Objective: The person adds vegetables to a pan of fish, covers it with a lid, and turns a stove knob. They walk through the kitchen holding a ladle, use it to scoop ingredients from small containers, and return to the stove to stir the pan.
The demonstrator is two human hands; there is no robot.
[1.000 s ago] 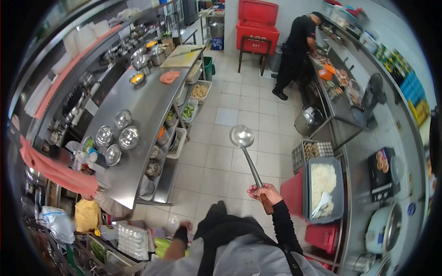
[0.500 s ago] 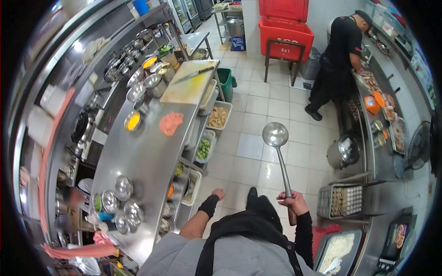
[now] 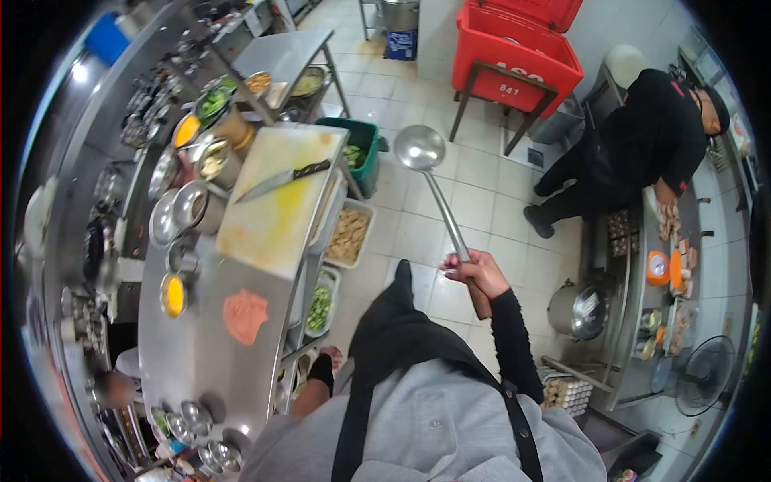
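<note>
My right hand (image 3: pixel 479 275) is closed around the handle of a long metal ladle (image 3: pixel 420 148), whose round bowl is held up ahead of me over the tiled floor. Low beside the steel counter (image 3: pixel 185 353) hangs my left hand (image 3: pixel 332 356), small and partly cut off by my clothing, so its fingers cannot be made out. On that counter lie an orange-pink cloth (image 3: pixel 245 316), a cutting board (image 3: pixel 265 229) with a knife (image 3: pixel 281 181) across it, and a bowl of yellow food (image 3: pixel 173 296).
A green bin (image 3: pixel 363 157) stands past the counter's end. Farther ahead is a red cooler (image 3: pixel 514 60) on a stand. A person in black (image 3: pixel 642 136) bends over the right counter, near a lidded pot (image 3: pixel 580 310). Egg trays (image 3: pixel 566 394) sit at right.
The view has moved forward along the counter, bringing the cutting board, cooler and person closer. The ladle remains in my right hand. My left hand has dropped back nearer my body.
</note>
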